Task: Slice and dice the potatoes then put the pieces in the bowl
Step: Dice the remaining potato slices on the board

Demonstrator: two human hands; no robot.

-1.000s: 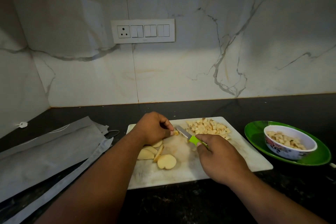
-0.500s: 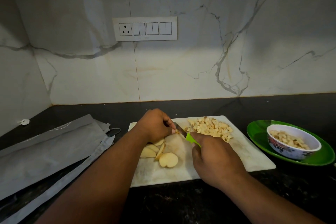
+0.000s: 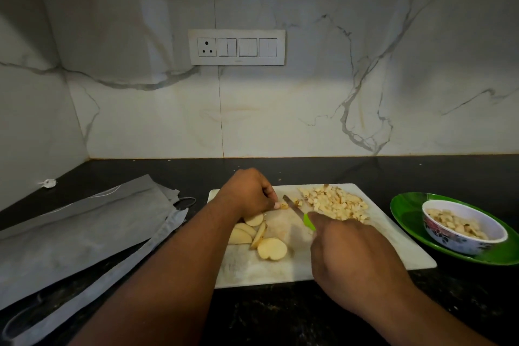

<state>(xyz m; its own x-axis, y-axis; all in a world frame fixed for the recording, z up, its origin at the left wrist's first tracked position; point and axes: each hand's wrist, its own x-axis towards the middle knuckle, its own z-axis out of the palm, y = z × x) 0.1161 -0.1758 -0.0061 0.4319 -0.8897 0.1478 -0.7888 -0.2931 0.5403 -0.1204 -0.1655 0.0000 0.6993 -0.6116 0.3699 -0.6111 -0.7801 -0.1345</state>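
Observation:
A white cutting board [image 3: 393, 244] lies on the black counter. My left hand [image 3: 247, 194] is curled at its far left, fingertips pinching a small potato piece [image 3: 284, 206]. My right hand [image 3: 348, 250] grips a green-handled knife [image 3: 297, 211], its blade pointing up-left right beside that piece. Several potato slices [image 3: 261, 236] lie just below my left hand. A heap of diced potato [image 3: 334, 202] sits at the board's far right. The patterned bowl [image 3: 460, 244], holding more diced pieces, stands on a green plate [image 3: 404, 205] to the right.
Folded grey cloth or bags [image 3: 78, 233] cover the counter on the left, with a cable loop [image 3: 186, 201] beside them. A marble backsplash with a white switch panel [image 3: 237, 47] rises behind. A small white object [image 3: 47, 183] lies in the left corner.
The knife has shifted a little right, away from my left fingertips, with a couple of small cut bits now beside the blade. My left hand stays curled on the piece.

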